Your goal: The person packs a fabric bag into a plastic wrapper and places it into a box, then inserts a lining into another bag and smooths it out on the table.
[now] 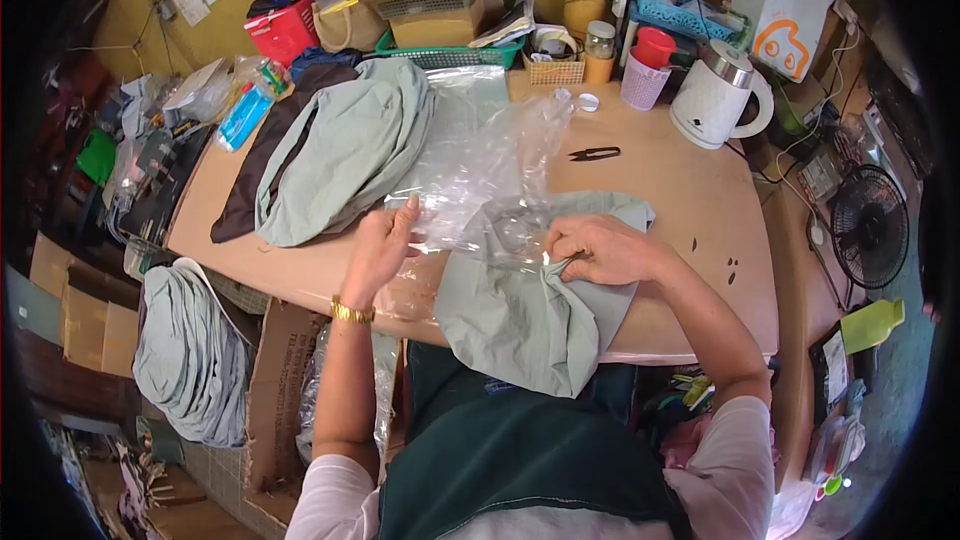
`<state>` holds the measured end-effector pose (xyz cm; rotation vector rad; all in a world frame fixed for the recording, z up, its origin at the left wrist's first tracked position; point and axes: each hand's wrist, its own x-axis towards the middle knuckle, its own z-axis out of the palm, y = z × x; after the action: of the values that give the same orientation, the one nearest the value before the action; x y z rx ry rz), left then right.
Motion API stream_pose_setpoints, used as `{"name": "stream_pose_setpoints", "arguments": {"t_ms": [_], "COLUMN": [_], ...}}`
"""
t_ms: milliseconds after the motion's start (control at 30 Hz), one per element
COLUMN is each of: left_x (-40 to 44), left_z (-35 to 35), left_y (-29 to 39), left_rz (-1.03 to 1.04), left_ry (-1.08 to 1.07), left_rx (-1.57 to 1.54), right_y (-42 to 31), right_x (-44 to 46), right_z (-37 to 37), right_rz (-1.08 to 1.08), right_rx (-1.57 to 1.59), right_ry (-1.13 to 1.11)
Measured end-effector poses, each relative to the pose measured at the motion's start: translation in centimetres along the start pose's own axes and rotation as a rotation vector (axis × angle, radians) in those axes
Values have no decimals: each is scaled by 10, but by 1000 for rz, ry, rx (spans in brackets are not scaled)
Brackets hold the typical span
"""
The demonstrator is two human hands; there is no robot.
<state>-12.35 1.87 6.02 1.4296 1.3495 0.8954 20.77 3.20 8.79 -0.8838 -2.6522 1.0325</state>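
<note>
My left hand (380, 248) pinches the near left edge of a clear plastic bag (480, 175), which lies crumpled over the middle of the table. My right hand (598, 250) is closed on a fold of grey-green cloth (520, 325). That cloth partly overhangs the table's front edge, and its upper part lies beneath the bag. Left of the bag rests a folded pile of similar grey-green fabric (345, 145), on top of a dark brown cloth (240, 195). Black thread snips (595, 153) lie beyond my right hand.
A white kettle (705, 95) and a pink plastic cup (642, 80) stand at the back right of the table (670, 175). Behind sits a cardboard box (425, 0) in a green basket. More folded grey cloth (190, 360) hangs at the lower left, beside an open carton (275, 400).
</note>
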Motion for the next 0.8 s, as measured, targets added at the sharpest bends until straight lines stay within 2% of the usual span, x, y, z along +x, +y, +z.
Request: {"name": "stream_pose_setpoints", "arguments": {"t_ms": [33,100,200,267,300,367,400,433,500,533,567,600,633,667,767,800], "left_x": [2,-7,-38,-46,-47,-51,-43,-42,-42,-29,-20,-13,-5,3,26,28], "left_z": [-5,-4,20,31,34,39,36,30,16,15,16,22,25,27,32,25], "left_y": [2,4,-14,-53,-46,-29,-33,-15,20,14,10,15,21,25,37,45], "left_rz": [-91,-185,-238,258,258,222,397,391,-35,50,54,22,-14,-13,170,232], "left_ry": [0,3,7,4,9,150,192,200,-222,-341,-344,-474,-609,-617,14,324], "left_rx": [231,467,353,698,701,389,399,395,-606,-904,-906,-1144,-1378,-1376,-34,357], "right_y": [-1,-10,-19,-30,-35,-49,-60,-70,-80,-82,-84,-86,-85,-80,-52,-44], "right_x": [4,21,49,62,68,71,70,68,63,59,55,50,46,40,11,0], "right_z": [3,10,28,35,40,43,41,38,33,32,31,33,34,36,48,49], "right_rz": [-5,-297,-374,-439,-498,-549,-578,-606,-580,-590,-597,-564,-561,-528,-432,-381], "right_rx": [4,-248,-244,-271,-293,-264,-354,-442,-511,-571,-630,-610,-617,-666,-686,-655], "right_ry": [-9,61,-16,-34,-56,-42,3,45,20,171,324,401,404,454,495,483]}}
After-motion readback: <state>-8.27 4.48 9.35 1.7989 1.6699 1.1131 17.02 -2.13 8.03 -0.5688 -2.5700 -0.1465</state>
